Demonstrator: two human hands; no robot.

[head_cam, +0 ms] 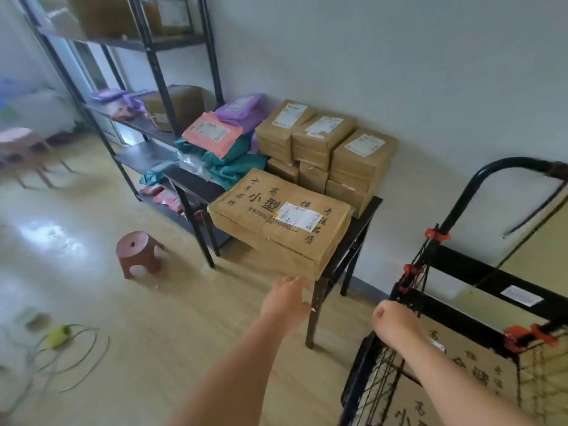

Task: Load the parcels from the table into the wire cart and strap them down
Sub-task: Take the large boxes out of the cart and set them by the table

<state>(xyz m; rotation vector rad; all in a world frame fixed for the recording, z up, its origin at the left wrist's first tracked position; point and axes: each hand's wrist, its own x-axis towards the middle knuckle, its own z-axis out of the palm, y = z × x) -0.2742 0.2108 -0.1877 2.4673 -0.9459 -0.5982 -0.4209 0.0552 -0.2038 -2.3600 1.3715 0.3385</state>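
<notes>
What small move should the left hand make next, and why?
Probably move the left hand onto the near edge of the large flat brown cardboard box: it lies at the black table's front edge, just ahead, and the right hand holds the black wire cart.

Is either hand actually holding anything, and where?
The right hand seems curled over the wire cart at its top rim. The left hand only reaches the large box at its near bottom corner, gripping nothing.
</notes>
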